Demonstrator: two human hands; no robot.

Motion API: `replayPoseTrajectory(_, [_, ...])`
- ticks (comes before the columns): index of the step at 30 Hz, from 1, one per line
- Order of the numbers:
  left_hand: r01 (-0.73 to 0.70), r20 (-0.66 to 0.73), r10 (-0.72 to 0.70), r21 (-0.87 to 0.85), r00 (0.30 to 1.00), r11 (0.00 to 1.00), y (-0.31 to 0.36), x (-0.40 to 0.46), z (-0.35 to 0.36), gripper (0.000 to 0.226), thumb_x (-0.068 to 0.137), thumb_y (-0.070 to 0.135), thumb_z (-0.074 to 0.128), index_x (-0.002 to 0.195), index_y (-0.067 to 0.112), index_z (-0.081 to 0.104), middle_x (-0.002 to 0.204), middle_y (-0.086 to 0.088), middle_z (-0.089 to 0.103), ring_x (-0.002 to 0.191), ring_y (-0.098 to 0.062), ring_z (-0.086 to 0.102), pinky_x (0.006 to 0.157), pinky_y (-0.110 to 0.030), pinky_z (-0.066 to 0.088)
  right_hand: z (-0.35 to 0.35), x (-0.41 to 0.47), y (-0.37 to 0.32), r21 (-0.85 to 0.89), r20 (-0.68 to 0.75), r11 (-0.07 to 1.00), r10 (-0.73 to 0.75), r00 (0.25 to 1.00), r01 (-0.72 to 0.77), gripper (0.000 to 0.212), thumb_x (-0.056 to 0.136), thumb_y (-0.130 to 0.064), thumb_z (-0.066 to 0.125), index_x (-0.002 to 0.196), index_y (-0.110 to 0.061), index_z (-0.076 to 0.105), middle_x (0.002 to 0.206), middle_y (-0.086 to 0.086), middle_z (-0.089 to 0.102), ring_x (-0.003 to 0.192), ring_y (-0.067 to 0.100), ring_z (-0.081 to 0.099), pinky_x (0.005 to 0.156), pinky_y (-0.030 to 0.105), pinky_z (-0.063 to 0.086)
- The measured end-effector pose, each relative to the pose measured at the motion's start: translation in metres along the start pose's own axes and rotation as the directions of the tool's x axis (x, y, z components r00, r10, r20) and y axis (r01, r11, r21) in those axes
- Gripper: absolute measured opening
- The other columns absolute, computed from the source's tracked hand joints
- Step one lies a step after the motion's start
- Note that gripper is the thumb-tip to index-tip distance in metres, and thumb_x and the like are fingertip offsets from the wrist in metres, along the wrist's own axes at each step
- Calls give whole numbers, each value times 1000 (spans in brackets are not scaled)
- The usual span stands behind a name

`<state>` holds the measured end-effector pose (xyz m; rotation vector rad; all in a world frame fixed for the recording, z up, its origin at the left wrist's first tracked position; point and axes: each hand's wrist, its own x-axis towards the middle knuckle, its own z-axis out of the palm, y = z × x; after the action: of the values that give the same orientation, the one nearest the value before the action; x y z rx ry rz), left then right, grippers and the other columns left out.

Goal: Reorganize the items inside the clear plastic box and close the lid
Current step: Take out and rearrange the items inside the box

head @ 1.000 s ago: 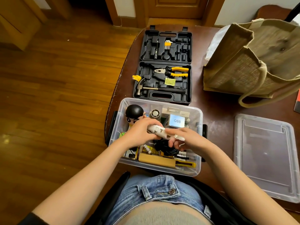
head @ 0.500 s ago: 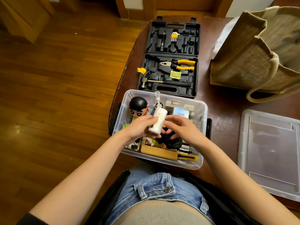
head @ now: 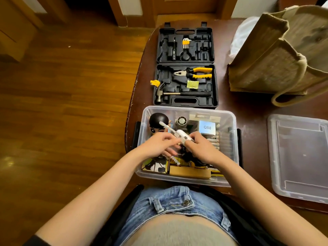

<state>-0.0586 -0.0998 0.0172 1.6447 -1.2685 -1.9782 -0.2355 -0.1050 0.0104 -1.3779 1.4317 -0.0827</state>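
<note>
Dark brown wooden desk (head: 248, 121) carried everything. Clear plastic storage box (head: 232, 139) sat lower centre of frame, crowded; its flat clear plastic lid (head: 300, 157) lay apart at right. Judged box rigid but light; best gripped by the side walls, lid by its edges. Above the box, right hand (head: 204, 148) was curled round the body of a small white plastic wand-shaped gadget (head: 182, 135), slim tip toward upper left. Left hand (head: 159, 144) pinched near its base. Gadget judged light, smooth, tip fragile: hold the body.
</note>
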Motion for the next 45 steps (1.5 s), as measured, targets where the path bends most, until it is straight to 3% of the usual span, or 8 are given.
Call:
replayPoseTrajectory(6, [108,-134,-113,-44,984,993,5,8,-18,28,97,24,52,116,5,57,91,-7,67,64,-11,69,59,-16,56,-10,4,1,287,144,956,23,989,-64,20,98,-29,43,88,-14,52,67,-2,45,48,8,33,42,17,24])
replayPoseTrajectory(9, [221,-105,-226,-61,968,973,9,8,-17,31,97,30,52,114,4,54,87,-13,69,61,-16,67,53,-17,55,-15,4,8,395,179,913,33,983,-102,26,98,-30,45,97,-7,56,68,-1,45,47,6,33,43,16,22])
replayPoseTrajectory(14, [45,-174,-70,-141,982,989,7,7,-14,19,97,22,53,111,9,58,83,-12,70,50,-8,63,51,-15,53,-18,2,15,489,273,858,22,962,-159,28,97,-36,46,96,-11,58,66,-3,50,44,4,33,40,14,22])
replayPoseTrajectory(20, [-101,-307,184,267,934,958,4,11,-9,20,96,18,54,103,7,69,83,-9,70,62,-16,63,68,-34,57,-10,2,5,-144,51,989,-29,998,36,33,87,-39,62,116,-29,51,92,-4,64,63,10,59,54,23,48])
replayPoseTrajectory(24, [-116,-344,328,513,880,851,8,13,-7,20,95,25,56,91,13,71,71,-1,67,70,-17,65,68,-35,54,3,12,-5,-683,-126,725,-235,964,88,29,85,-44,59,105,-24,54,93,1,66,80,23,60,62,29,42])
replayPoseTrajectory(29, [-123,-434,330,440,838,889,6,12,-8,15,91,20,61,90,14,74,71,1,69,68,-16,65,66,-34,54,6,30,-7,-744,-224,662,-380,898,94,20,84,-39,59,90,-20,61,86,-1,63,80,20,55,56,27,30])
replayPoseTrajectory(33, [-113,-487,335,429,806,896,-2,13,-9,18,89,17,61,103,13,72,88,-1,72,76,-13,66,66,-22,51,18,42,-5,-785,-202,609,-423,883,112,20,86,-25,58,103,-16,54,93,1,64,86,23,56,55,31,33])
replayPoseTrajectory(45, [-11,-258,211,607,943,795,-12,21,3,38,99,23,42,134,9,48,93,-5,67,88,-21,62,79,-36,50,27,63,8,-828,-139,551,-381,914,104,14,92,-16,46,103,-11,53,96,4,65,87,24,60,58,31,34])
